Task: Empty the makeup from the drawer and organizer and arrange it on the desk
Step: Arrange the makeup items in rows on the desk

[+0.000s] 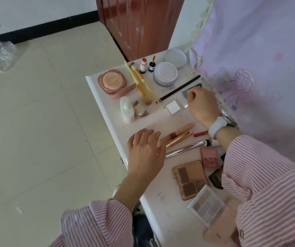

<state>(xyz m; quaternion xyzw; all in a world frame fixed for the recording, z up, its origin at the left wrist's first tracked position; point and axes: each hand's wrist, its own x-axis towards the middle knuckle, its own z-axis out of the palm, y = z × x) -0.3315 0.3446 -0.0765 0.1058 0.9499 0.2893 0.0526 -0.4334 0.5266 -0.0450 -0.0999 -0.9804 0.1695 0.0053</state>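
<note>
Makeup lies spread on the white desk (pixel 162 209). My right hand (pixel 202 106), with a white watch on its wrist, has curled fingers pinching a small grey compact (pixel 186 93) at the far right, beside a white square compact (pixel 172 106) and a black pencil (pixel 180 90). My left hand (pixel 145 154) rests open and flat on the desk, its fingers against a gold tube (pixel 178 138) and a pink lip tube (pixel 180 130). Nearer me are a silver tube (pixel 184 148), a pink blush compact (pixel 210 156), a brown palette (pixel 190 179) and a clear palette (pixel 206 205).
At the far end stand an open pink cushion compact (pixel 112 82), yellow brushes (pixel 139 81), a white bottle (pixel 126 109), a powder jar (pixel 165 73) with its lid (pixel 175 57), and two small bottles (pixel 143 65). A pink curtain (pixel 259 59) hangs along the right; tiled floor lies to the left.
</note>
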